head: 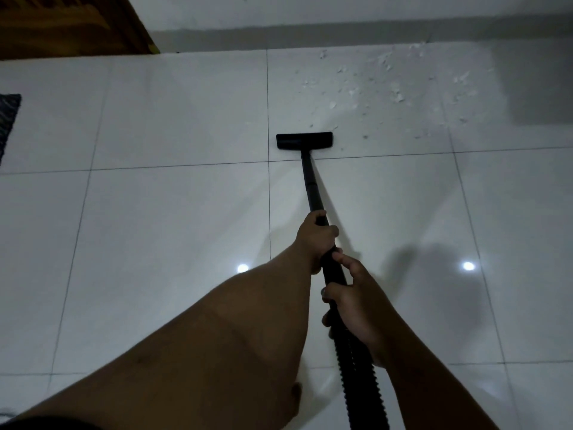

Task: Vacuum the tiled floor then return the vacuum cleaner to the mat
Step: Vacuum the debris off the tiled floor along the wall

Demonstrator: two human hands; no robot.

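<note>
The black wand [311, 184] of the vacuum cleaner is gripped by both hands. The left hand [314, 235] is closed round the tube higher up, fingers wrapped fully about it. The right hand [356, 302] is curled round the lower end, where the tube meets the ribbed hose [353, 361], with thumb and fingers visible on either side.

The flat black floor head [304, 140] is set on the white tiled floor [155, 212], just beyond a grout line. Pale scraps of debris [387, 85] are scattered ahead of it and to its right, near the grey skirting [341, 34] at the foot of the wall. To the left and nearer the person, wide bare tile is seen.

A corner of a dark patterned mat [7, 122] is cut off at the left edge, well apart from the head. A brown wooden panel [68, 23] is seen at the upper left. The hose is cut off by the bottom edge, and the body of the machine is not shown. The right part of the floor is darkened by shadow.
</note>
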